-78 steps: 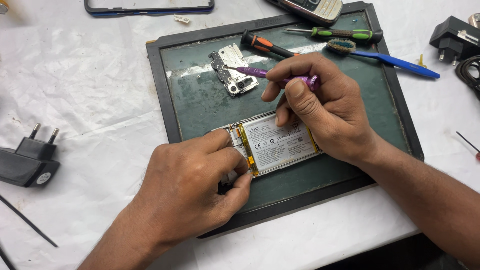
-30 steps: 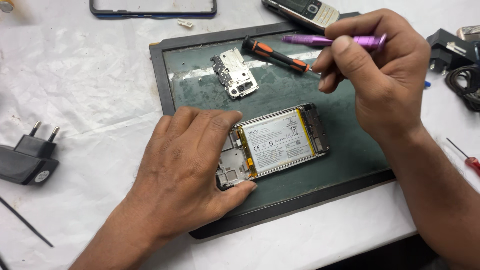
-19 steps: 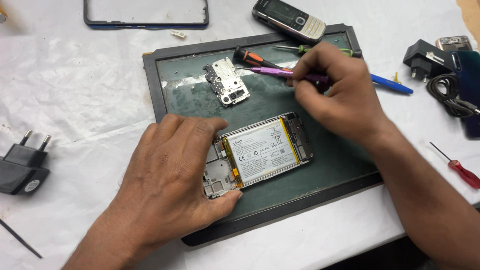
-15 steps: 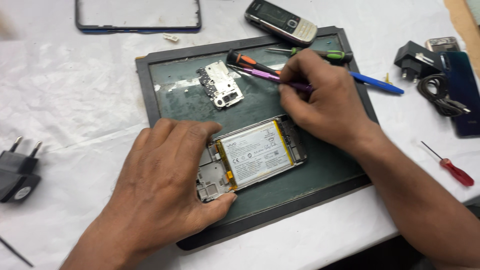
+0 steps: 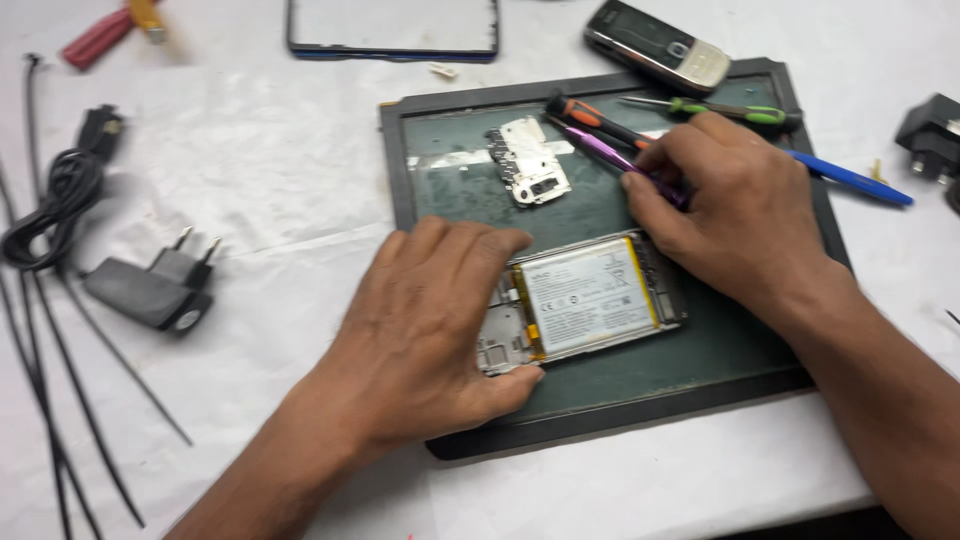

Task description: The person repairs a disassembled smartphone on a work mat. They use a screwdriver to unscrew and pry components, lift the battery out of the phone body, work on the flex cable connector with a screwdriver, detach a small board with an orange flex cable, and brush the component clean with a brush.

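An opened phone (image 5: 590, 300) with its white battery showing lies on a dark green work mat (image 5: 450, 190). My left hand (image 5: 430, 330) rests over the phone's left end and grips it. My right hand (image 5: 730, 210) sits just beyond the phone's right end and holds a purple tool (image 5: 600, 148), whose tip points up-left toward a small white metal cover plate (image 5: 530, 172) lying on the mat.
On the mat's far edge lie an orange-and-black screwdriver (image 5: 590, 115), a green screwdriver (image 5: 720, 110) and a blue pen (image 5: 850, 180). A keypad phone (image 5: 655, 55) and a phone frame (image 5: 390, 25) lie beyond. A charger (image 5: 150, 290) and black cables (image 5: 50, 200) lie at left.
My right hand lifted the purple tool off the phone, raised it, then brought it down near the other tools on the mat. The camera view shifted left. My left hand stayed on the phone.
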